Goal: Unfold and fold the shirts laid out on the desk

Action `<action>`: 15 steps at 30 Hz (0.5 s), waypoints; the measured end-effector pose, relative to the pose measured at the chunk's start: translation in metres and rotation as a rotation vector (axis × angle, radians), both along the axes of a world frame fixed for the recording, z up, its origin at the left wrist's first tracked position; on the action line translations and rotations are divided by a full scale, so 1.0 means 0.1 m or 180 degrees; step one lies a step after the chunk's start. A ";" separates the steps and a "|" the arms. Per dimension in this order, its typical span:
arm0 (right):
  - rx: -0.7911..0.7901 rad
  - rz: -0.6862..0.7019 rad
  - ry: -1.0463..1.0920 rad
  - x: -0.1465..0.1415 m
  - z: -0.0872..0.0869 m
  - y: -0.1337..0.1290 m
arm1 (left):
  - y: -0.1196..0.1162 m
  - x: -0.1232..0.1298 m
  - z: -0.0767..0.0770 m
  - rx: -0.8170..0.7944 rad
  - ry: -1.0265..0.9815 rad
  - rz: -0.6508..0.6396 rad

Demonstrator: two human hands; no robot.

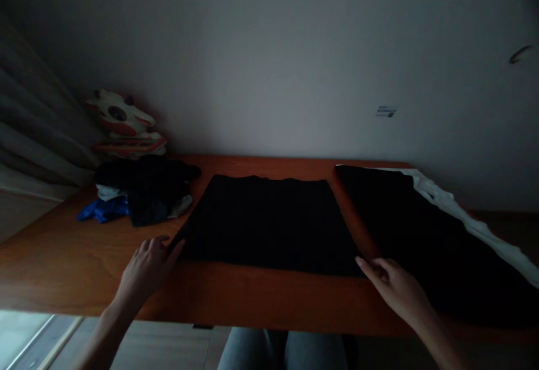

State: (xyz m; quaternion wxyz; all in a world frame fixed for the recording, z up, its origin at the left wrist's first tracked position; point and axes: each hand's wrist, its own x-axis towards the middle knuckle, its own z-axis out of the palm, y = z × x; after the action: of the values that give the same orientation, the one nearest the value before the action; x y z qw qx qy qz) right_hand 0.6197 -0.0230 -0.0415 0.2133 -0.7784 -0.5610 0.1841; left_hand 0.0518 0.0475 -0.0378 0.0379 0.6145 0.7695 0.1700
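Note:
A black garment (269, 224) lies flat on the wooden table in front of me, its outline wider along the near edge; its exact kind is hard to tell in the dim light. At its near left corner, my left hand (149, 257) is closed with thumb and fingers on the edge of the cloth. My right hand (391, 283) pinches the near right corner, thumb on top and the other fingers curled. A second dark garment (421, 235) is spread to the right, with white cloth (467, 213) showing along its far side.
A heap of dark clothes (147, 185) with a blue piece (103, 210) sits at the left of the table (84, 257). Behind it, a white and red cow-like toy (122, 114) rests on books or boxes (132, 144). A curtain (33, 117) hangs at the left, a wall behind.

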 end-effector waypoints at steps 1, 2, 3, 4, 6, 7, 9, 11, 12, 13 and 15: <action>-0.0014 0.0044 -0.0003 -0.02 0.02 0.02 | 0.00 0.00 0.01 -0.0090 -0.0111 0.0029; -0.0019 0.0081 -0.0004 -0.05 0.04 0.03 | 0.01 0.01 0.03 -0.0166 -0.0217 0.0042; -0.0020 0.0099 -0.0010 -0.06 0.06 0.04 | 0.00 0.03 0.07 -0.0213 -0.0315 0.0049; -0.0016 0.0094 -0.0025 -0.06 0.07 0.04 | -0.01 0.05 0.11 -0.0227 -0.0407 0.0067; 0.0013 0.0058 -0.0111 -0.05 0.08 0.00 | -0.06 0.06 0.19 -0.0142 -0.0502 0.0081; 0.0045 0.0051 -0.0185 -0.03 0.07 -0.04 | -0.10 0.04 0.23 -0.0103 -0.0503 0.0065; 0.0082 0.0098 -0.0330 0.03 0.01 -0.16 | -0.20 -0.02 0.28 -0.0157 -0.0447 -0.0015; 0.0046 0.0238 -0.0401 0.11 -0.07 -0.30 | -0.31 -0.10 0.28 -0.0395 -0.0312 -0.0083; 0.0056 0.0332 -0.0403 0.15 -0.10 -0.36 | -0.36 -0.14 0.27 -0.0491 -0.0245 -0.0092; 0.0131 0.0420 -0.0404 0.17 -0.13 -0.40 | -0.39 -0.16 0.25 -0.0500 -0.0186 -0.0102; 0.0449 0.0520 -0.0493 0.16 -0.14 -0.40 | -0.41 -0.14 0.23 -0.0241 -0.0090 -0.0189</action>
State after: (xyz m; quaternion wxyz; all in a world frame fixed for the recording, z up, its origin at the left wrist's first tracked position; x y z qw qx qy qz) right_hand 0.6357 -0.0633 -0.0554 0.2079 -0.7250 -0.6489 0.1003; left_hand 0.0381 0.0069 -0.0150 0.0770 0.6328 0.7561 0.1483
